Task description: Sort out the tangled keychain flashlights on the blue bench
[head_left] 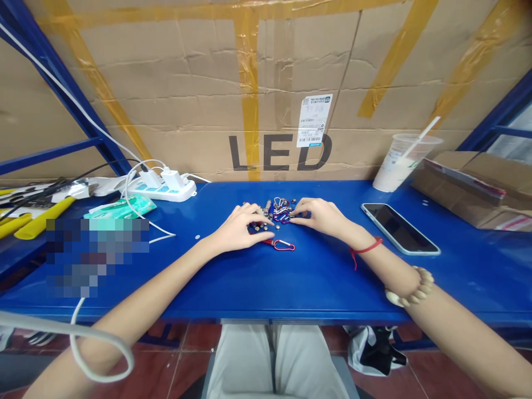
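Between left grip (238, 228) and right grip (324, 215), clustered carabiners (283, 213).

Left hand (239, 228) by red carabiner (285, 247); right hand (322, 216) at small metal parts (281, 211), blue table (249, 288); phone (401, 228), cup (390, 172) right.

This looks to me like a workshop corner: I have a blue workbench (257, 288) with a heap of small metal clips (281, 213), a taped carton (187, 100) lettered LED behind, a power strip (183, 193) and yellow handles (45, 216) leftward, red floor tiles (193, 349) below.
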Available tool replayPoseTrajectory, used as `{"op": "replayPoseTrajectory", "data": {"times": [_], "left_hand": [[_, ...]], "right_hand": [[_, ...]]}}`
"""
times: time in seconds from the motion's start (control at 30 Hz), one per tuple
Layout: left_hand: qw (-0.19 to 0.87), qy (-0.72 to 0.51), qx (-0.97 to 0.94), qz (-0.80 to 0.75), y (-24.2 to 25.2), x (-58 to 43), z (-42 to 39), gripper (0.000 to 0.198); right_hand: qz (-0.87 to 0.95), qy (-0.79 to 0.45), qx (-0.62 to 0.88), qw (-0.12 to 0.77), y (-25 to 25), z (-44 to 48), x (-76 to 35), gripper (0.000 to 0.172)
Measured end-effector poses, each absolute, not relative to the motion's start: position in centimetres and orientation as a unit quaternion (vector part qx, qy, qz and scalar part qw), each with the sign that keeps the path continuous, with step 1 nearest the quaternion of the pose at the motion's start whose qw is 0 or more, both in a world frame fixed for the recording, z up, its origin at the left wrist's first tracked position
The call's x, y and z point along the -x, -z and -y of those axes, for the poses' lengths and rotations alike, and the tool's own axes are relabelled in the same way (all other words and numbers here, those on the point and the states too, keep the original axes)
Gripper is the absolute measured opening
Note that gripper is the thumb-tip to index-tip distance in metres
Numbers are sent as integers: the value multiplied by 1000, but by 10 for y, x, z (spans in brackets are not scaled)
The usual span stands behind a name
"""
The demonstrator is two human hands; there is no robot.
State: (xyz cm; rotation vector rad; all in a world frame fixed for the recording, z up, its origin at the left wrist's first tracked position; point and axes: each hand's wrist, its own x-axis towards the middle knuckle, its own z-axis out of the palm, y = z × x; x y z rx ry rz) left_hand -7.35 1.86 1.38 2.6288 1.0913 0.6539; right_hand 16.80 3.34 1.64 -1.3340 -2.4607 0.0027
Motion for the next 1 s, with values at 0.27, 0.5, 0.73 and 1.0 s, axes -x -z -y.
{"op": "replayPoseTrajectory", "data": {"times": [0.27,0.5,0.73,1.0], "left_hand": [[-60,-162,-851,-495,-31,101,-36,26],[16,-127,-917,-379,-31,99,-33,16],[-29,-98,-900,-425,-38,104,-30,16],[-18,-88,-901,-425,-28,104,-37,12]], "right_hand": [[821,32,509,256,-17,-33,-166,15],[798,27,544,257,-18,-29,-164,13],[875,41,418,240,-8,-32,-158,16],[904,-2,365,220,-2,-27,-145,17]]}}
